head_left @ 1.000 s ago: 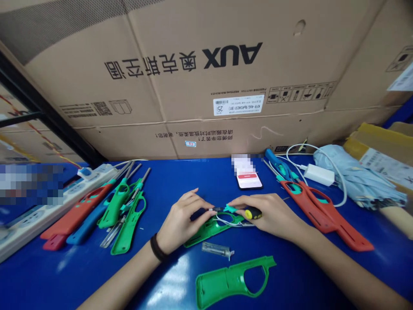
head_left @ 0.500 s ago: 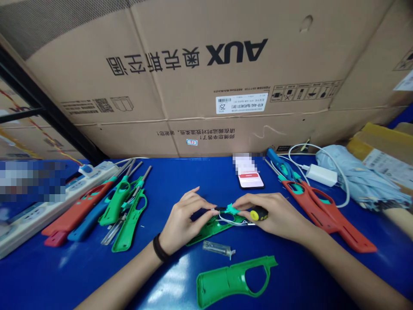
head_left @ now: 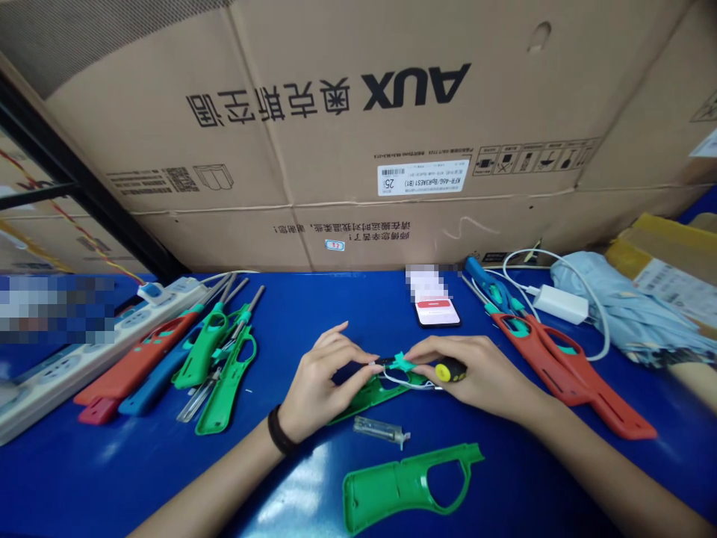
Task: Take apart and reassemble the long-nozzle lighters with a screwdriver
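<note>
My left hand (head_left: 317,381) pinches the end of a small black igniter piece (head_left: 384,362) with thin white wire (head_left: 406,385) hanging by it. My right hand (head_left: 485,373) grips a teal trigger (head_left: 401,362) that meets the black piece; a screwdriver with a black and yellow handle (head_left: 449,370) is tucked in the same hand. Below both hands lies one green lighter shell half (head_left: 364,400), partly covered by the fingers. Nearer to me rest a clear fuel tank (head_left: 378,429) and the other green shell half (head_left: 373,493), its hollow side up.
Several lighters, including an orange one (head_left: 131,359), and green shell parts (head_left: 224,396) lie on the left beside a white power strip (head_left: 126,329). Behind my hands is a phone (head_left: 438,312). Orange lighters (head_left: 608,396), a white charger (head_left: 560,305) and a folded umbrella (head_left: 621,314) occupy the right.
The camera view has shifted very slightly. Both hands keep the same grip, with the black piece and the teal trigger still held together.
</note>
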### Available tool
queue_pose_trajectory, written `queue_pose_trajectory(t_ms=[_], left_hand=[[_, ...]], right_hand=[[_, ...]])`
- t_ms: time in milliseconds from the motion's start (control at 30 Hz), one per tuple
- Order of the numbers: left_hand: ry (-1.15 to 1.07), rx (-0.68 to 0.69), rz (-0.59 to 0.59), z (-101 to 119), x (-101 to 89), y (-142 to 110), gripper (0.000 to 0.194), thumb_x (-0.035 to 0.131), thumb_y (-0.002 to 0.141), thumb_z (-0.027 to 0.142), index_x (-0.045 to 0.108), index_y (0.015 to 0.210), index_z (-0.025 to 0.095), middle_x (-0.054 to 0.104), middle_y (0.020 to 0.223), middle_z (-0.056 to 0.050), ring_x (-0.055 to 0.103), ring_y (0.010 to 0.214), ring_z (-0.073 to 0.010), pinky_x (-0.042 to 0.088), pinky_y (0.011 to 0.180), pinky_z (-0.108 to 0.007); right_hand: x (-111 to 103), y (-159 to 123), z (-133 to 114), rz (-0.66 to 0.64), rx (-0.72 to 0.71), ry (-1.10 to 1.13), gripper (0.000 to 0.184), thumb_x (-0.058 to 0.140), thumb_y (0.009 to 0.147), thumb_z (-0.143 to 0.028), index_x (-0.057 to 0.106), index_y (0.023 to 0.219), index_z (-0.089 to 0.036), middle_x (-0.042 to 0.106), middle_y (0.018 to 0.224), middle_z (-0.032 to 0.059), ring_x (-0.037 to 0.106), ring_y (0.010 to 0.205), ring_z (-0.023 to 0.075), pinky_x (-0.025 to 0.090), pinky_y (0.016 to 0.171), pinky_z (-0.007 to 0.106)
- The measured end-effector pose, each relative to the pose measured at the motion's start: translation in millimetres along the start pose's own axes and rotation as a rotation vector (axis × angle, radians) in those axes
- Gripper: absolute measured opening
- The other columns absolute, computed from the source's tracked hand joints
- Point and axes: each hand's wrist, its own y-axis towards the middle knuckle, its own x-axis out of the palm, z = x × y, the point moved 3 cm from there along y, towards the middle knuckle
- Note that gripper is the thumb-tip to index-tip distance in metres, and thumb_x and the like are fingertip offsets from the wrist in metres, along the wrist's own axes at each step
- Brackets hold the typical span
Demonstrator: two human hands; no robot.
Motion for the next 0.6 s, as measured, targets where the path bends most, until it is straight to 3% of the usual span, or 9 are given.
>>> queue_pose_trajectory(t_ms=[333, 600], left_hand=[[-0.013, -0.029, -0.016, -0.7, -0.7, 0.4, 0.005, 0.068, 0.081, 0.024, 0.069, 0.085, 0.021, 0.073, 0.078, 0.0, 0.065, 0.069, -0.0147, 0.043, 0.099, -0.047], [-0.072, -0.006, -0.085, -1.0, 1.4, 0.1, 0.01, 0.067, 0.082, 0.018, 0.071, 0.091, 0.02, 0.074, 0.082, -0.001, 0.067, 0.072, -0.0143, 0.046, 0.096, -0.041]], right_hand=[[3.5, -2.3, -0.4, 0.018, -0.045, 0.001, 0.022, 0.059, 0.084, -0.017, 0.066, 0.1, -0.03, 0.072, 0.093, -0.004, 0.066, 0.079, 0.0129, 0.048, 0.071, 0.022], [5.9, -1.9, 1.0, 0.002, -0.054, -0.021, 0.03, 0.059, 0.081, -0.01, 0.066, 0.102, -0.031, 0.071, 0.089, -0.0036, 0.063, 0.075, 0.0127, 0.045, 0.068, 0.021]])
